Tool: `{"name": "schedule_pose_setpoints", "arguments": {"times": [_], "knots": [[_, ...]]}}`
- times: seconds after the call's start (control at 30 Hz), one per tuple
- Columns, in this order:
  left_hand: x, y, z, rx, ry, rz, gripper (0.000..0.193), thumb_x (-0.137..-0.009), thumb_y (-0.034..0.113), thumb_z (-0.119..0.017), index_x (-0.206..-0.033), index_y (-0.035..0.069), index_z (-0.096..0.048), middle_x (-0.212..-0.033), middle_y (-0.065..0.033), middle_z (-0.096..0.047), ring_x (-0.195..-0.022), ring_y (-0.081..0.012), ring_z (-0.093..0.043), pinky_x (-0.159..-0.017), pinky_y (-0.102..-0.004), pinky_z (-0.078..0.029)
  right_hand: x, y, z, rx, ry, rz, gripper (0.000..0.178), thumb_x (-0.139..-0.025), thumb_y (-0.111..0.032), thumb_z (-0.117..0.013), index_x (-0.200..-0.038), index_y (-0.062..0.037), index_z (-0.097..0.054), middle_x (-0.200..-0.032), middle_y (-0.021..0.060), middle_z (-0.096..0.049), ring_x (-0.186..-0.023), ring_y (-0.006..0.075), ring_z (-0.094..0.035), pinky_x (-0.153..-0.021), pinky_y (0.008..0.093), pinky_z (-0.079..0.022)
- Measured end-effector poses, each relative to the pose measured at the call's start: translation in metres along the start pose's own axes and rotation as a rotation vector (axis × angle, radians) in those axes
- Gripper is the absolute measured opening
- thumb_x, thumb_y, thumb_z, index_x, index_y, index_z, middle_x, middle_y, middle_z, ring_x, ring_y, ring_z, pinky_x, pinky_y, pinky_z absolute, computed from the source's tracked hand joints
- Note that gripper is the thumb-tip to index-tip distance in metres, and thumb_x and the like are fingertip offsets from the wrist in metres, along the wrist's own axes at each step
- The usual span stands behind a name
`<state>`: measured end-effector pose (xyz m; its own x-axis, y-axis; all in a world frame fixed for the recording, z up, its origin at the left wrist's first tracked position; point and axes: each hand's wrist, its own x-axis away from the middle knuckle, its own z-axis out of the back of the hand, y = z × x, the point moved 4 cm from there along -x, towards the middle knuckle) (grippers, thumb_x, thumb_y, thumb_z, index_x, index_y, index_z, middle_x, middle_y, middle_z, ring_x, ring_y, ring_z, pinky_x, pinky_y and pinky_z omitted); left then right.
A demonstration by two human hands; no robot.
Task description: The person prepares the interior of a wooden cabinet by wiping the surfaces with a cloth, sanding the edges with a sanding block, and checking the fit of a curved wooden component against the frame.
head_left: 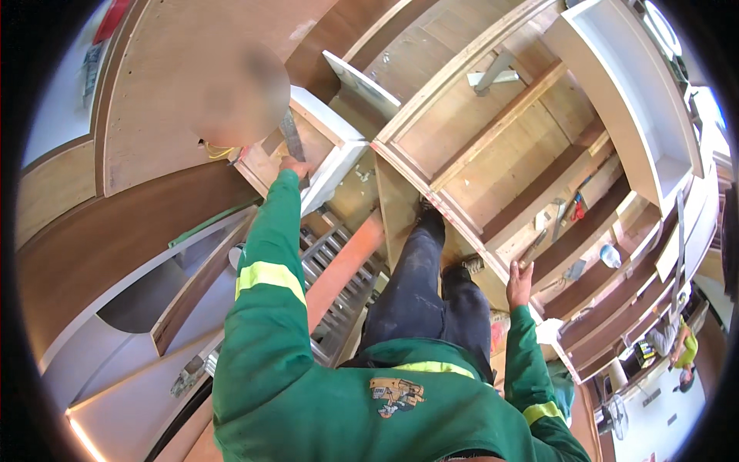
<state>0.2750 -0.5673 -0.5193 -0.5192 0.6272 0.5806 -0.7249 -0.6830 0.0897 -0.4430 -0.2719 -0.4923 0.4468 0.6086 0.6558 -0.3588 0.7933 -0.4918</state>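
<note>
My left arm reaches forward to a white-sided wooden box (329, 165). My left hand (295, 166) is closed round the lower end of a grey, flat, blade-like strip (292, 135) standing up against the box; its exact kind is unclear. On the right, my right hand (520, 286) grips the near edge of a large wooden cabinet frame (450, 219), its fingers over the rim. Bare wood and brown slats make up the frame's inside. Beside the right hand lies a slim tool (533, 248), too small to name.
A metal ladder (332, 258) and a reddish board (346, 266) lie left of my legs. Several small tools, including red-handled pliers (577, 208), rest in the frame near a plastic cup (610, 256). A white open box (616, 85) sits on the frame. Another person (683, 346) is far right.
</note>
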Motion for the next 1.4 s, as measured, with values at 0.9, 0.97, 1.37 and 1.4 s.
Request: {"name": "schedule_pose_setpoints", "arguments": {"times": [0.9,0.97,1.37,1.4], "knots": [[0.539,0.262,-0.059,0.141,-1.232,-1.062,0.091,-0.083,-0.002,-0.079,-0.161,0.005,-0.032,-0.142,-0.0137,-0.056,-0.129,-0.0231,-0.056,-0.114,-0.0374,-0.042,0.151,-0.257,0.262,-0.427,-0.430,0.828,0.108,-0.091,-0.049,-0.079,-0.164,0.0002,-0.017,-0.153,0.0218,-0.048,-0.138,0.0306,-0.052,-0.117,0.0434,-0.042],[0.548,0.274,-0.070,0.026,-1.229,-1.087,0.093,-0.080,0.004,-0.082,-0.160,0.003,-0.033,-0.149,-0.0174,-0.053,-0.136,-0.0249,-0.051,-0.118,-0.0378,-0.038,0.165,-0.244,0.272,-0.331,-0.395,0.859,0.098,-0.089,-0.046,-0.082,-0.160,-0.0009,-0.031,-0.142,0.0183,-0.058,-0.127,0.0286,-0.059,-0.111,0.0424,-0.046],[0.596,0.353,-0.084,-0.018,-0.925,-1.426,0.135,-0.069,0.042,-0.096,-0.166,0.003,-0.011,-0.165,-0.0285,-0.027,-0.155,-0.0397,-0.027,-0.128,-0.0435,-0.022,0.244,-0.150,0.292,-0.239,0.285,0.790,0.060,-0.085,-0.011,-0.082,-0.140,-0.0060,-0.059,-0.122,0.0111,-0.065,-0.108,0.0260,-0.064,-0.083,0.0348,-0.053],[0.583,0.366,-0.086,0.189,-1.045,-1.380,0.136,-0.067,0.046,-0.096,-0.166,0.005,-0.012,-0.165,-0.0244,-0.029,-0.156,-0.0373,-0.027,-0.128,-0.0432,-0.024,0.247,-0.144,0.291,-0.250,0.323,0.768,0.060,-0.085,-0.011,-0.082,-0.140,-0.0061,-0.059,-0.122,0.0112,-0.064,-0.108,0.0261,-0.064,-0.083,0.0349,-0.053]]}}
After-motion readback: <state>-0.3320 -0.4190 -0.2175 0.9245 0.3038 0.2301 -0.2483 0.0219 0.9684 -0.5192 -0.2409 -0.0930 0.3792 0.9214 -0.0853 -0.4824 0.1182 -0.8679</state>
